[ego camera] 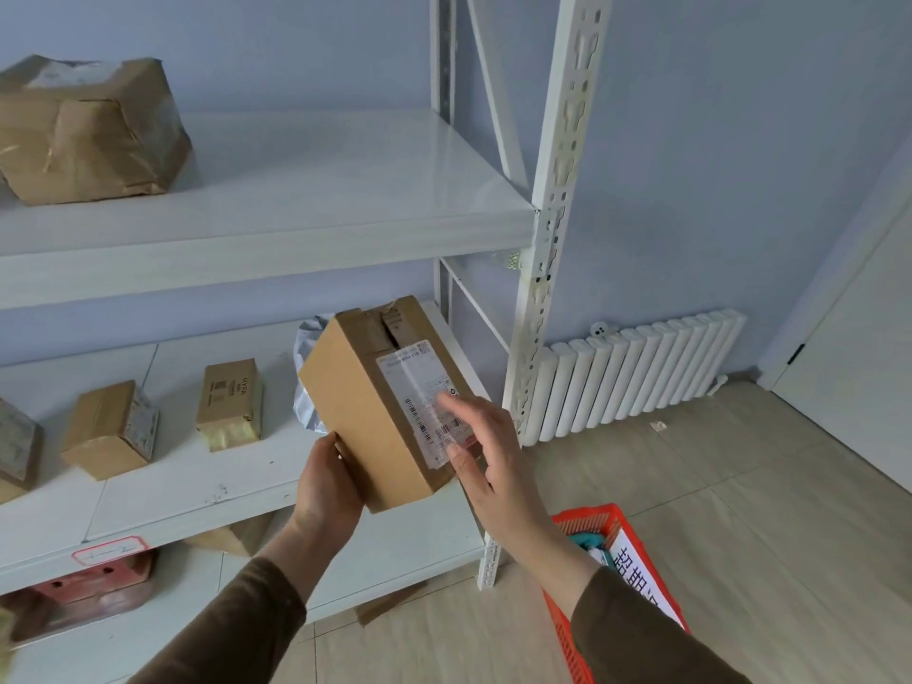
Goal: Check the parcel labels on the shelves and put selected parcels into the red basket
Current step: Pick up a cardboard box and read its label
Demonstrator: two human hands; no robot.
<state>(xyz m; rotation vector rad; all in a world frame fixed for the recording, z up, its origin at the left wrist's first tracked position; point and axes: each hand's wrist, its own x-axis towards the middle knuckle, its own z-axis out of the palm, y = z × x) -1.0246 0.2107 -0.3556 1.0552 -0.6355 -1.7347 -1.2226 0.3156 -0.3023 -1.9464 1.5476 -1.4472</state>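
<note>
Fingers (345, 454) of your left hand (328, 481) are wrapped round the lower corner of a cardboard parcel (380, 407), gripping it from below and holding it tilted in front of the middle shelf (163, 491). Your right hand (488, 446) is open, fingers spread, w/ the fingertips resting on the white shipping label (427, 402) on the parcel's top face; barcodes show on it, text too small to read.

The red basket (587, 523) sits on the floor at lower right, just beside the shelf's front upright (545, 249), partly behind your right sleeve; a white sheet w/ large characters lies in it, plus something teal, prob. another packet.

On the middle shelf: two small brown boxes (111, 429) (229, 404) to the left, a grey poly bag (308, 382) directly behind the held parcel. Upper shelf carries a big taped brown parcel (89, 130) at far left. White radiator (636, 372) against the wall, well apart.
</note>
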